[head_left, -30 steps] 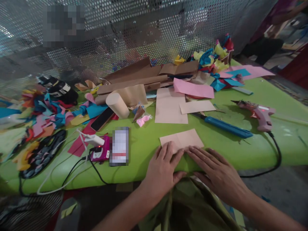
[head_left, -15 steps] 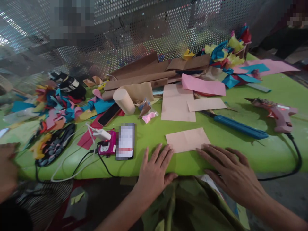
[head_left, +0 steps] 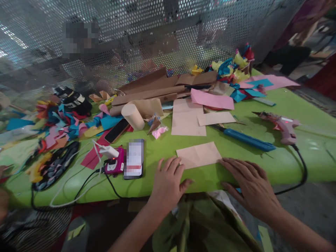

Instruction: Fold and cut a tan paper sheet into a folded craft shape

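Note:
A small pale pink rectangle of paper (head_left: 198, 155) lies flat on the green table, with faint creases across it. My left hand (head_left: 168, 180) rests at its lower left corner, fingers slightly bent and thumb apart. At the lower right corner, the fingertips of my right hand (head_left: 246, 180) touch or nearly touch the paper, the fingers stretched out. Neither hand grips anything. Beyond the paper lie a larger pale pink sheet (head_left: 183, 119), a narrow strip (head_left: 216, 118) and a blue utility knife (head_left: 249, 139).
A pink glue gun (head_left: 286, 129) with a black cord lies at right. To the left are a lit phone (head_left: 133, 159), a magenta power adapter (head_left: 114, 161), a paper tube (head_left: 133, 116) and scissors (head_left: 42, 164). Brown cardboard (head_left: 149, 92) and coloured scraps line the back. Another person's hand (head_left: 3, 201) shows at far left.
The view has shifted a little, so the table things appear further left and lower. My left fingers are more bent than before. The other person's hand at far left has moved mostly out of view.

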`<state>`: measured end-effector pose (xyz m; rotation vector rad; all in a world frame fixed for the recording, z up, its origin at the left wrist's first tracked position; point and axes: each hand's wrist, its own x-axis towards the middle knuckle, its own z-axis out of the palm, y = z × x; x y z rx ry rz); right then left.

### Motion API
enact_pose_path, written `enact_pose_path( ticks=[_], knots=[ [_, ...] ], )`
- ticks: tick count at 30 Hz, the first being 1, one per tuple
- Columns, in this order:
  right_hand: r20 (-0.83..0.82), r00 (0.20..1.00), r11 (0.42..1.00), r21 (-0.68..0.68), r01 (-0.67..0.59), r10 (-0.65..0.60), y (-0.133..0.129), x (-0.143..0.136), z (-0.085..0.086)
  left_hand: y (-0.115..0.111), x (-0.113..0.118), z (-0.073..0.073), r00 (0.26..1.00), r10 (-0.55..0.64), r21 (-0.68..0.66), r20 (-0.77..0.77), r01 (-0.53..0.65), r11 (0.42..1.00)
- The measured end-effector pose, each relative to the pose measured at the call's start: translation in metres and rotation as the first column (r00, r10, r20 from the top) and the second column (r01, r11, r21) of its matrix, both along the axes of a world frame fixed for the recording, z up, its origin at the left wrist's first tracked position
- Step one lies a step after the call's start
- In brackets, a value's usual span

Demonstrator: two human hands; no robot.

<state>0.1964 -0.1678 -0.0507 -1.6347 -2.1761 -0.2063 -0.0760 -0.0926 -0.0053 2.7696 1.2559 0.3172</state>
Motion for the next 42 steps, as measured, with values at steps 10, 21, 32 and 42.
enact_pose_path(
  ticks=[10, 21, 32, 42],
  knots=[
    [-0.127, 0.992, 0.999, -0.038, 0.011, -0.016, 0.012, 0.005, 0.003, 0.055, 0.06, 0.024, 0.984, 0.134, -0.213, -0.114, -0.156, 0.965],
    [-0.737, 0.67, 0.996, -0.077, 0.053, -0.093, 0.092, -0.003, 0.039, 0.079, 0.065, 0.027, 0.739, 0.498, -0.568, 0.454, -0.19, 0.8],
    [-0.954, 0.291, 0.949, -0.153, -0.275, -0.07, 0.175, -0.045, 0.065, 0.096, 0.099, 0.014, 0.535, 0.295, -0.404, 0.792, 0.096, 0.91],
    [-0.938, 0.314, 0.928, -0.239, -0.285, -0.146, 0.172, -0.033, 0.049, 0.104, 0.093, 0.001, 0.467, 0.35, -0.499, 0.812, 0.244, 0.832]
  ],
)
